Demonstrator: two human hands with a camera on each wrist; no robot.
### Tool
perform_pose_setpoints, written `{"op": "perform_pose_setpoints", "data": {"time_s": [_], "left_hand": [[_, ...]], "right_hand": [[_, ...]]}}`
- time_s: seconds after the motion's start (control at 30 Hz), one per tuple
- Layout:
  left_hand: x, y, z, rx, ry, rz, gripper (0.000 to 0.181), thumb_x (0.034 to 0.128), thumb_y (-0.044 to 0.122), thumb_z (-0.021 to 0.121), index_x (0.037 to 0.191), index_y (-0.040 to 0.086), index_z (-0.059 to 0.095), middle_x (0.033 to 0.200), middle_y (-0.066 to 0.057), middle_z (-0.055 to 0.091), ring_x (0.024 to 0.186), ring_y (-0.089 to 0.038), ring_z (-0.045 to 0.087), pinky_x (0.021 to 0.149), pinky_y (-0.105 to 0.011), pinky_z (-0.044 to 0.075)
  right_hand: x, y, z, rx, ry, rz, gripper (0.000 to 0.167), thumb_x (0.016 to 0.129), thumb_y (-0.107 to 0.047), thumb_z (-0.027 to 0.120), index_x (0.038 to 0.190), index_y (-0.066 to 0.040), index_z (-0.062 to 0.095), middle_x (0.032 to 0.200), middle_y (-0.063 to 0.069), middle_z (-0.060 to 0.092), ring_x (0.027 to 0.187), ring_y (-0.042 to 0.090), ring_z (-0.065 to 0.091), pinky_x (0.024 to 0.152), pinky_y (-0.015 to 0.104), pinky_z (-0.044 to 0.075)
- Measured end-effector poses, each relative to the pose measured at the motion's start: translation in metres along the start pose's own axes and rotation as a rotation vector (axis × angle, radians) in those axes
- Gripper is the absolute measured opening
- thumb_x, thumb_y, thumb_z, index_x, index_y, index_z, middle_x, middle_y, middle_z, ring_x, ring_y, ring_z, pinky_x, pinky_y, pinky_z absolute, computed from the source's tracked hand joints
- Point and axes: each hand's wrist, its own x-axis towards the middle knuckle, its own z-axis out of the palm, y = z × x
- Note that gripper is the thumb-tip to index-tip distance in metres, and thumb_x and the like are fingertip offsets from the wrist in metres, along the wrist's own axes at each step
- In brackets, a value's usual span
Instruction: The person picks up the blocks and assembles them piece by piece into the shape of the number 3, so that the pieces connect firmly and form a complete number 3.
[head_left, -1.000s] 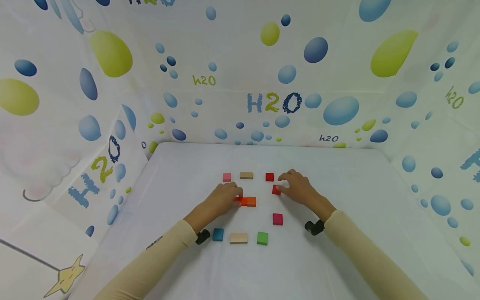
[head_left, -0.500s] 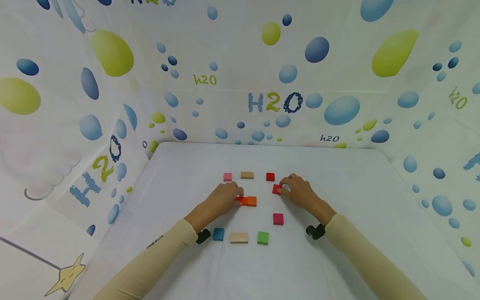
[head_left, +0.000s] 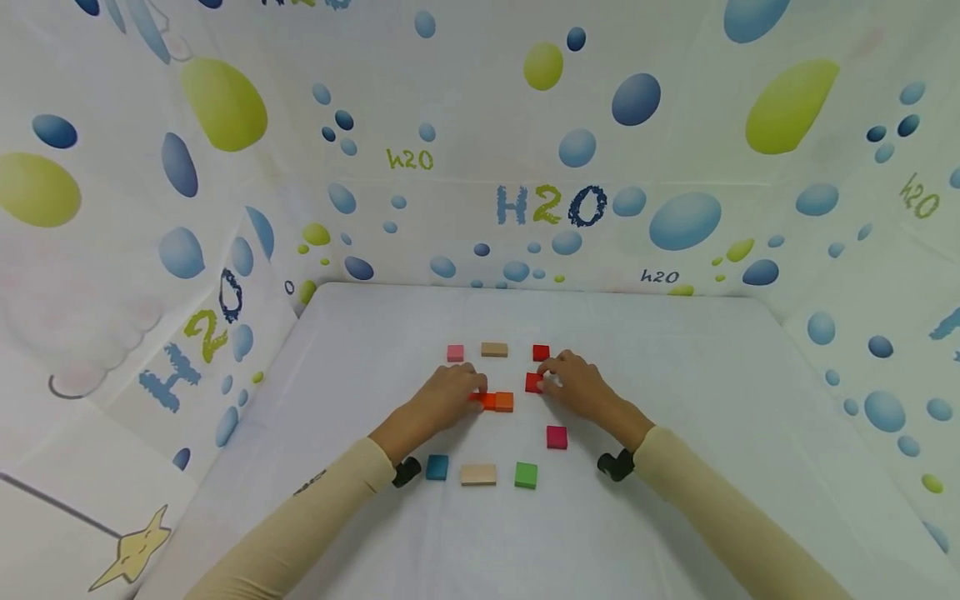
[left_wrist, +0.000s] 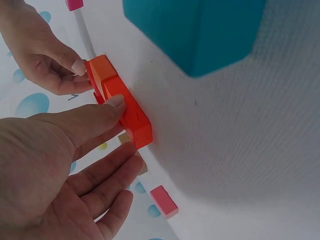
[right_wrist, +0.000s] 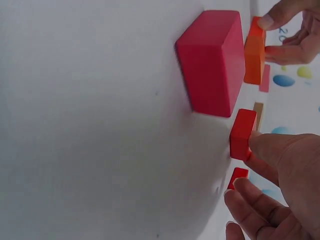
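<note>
With thumb and fingers my left hand (head_left: 448,392) pinches a red-orange block (left_wrist: 134,120) lying on the white table. An orange block (head_left: 505,402) stands against its right end. My right hand (head_left: 581,387) pinches a red block (right_wrist: 242,132) by its sides, a little right of and behind the orange one, with a small gap between them. Behind the right fingertips lies another red block (head_left: 541,352). A crimson block (head_left: 557,437) sits nearer the front, below the right hand.
At the back are a pink block (head_left: 455,353) and a tan block (head_left: 494,349). The front row holds a blue block (head_left: 437,467), a wooden block (head_left: 478,475) and a green block (head_left: 526,476). A printed curtain (head_left: 450,225) hangs behind the table.
My right hand has brought the red block leftward along the table, closer to the orange block. The left hand stays in place on the red-orange block.
</note>
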Motion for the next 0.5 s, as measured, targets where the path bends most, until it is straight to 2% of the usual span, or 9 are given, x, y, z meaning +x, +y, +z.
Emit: {"op": "perform_pose_setpoints", "data": {"time_s": [0.5], "left_hand": [[0.001,-0.002,0.0,-0.006,-0.01,0.002,0.026,0.0955,0.023,0.08,0.119,0.014,0.075,0.113,-0.007,0.07,0.101,-0.023,0.063,0.099,-0.042,0.054]], "right_hand": [[0.008,-0.018,0.004,-0.008,-0.018,-0.021,0.03,0.101,-0.028,0.073,0.128,-0.015,0.071,0.121,0.01,0.065,0.117,0.026,0.062,0.099,0.051,0.054]]}}
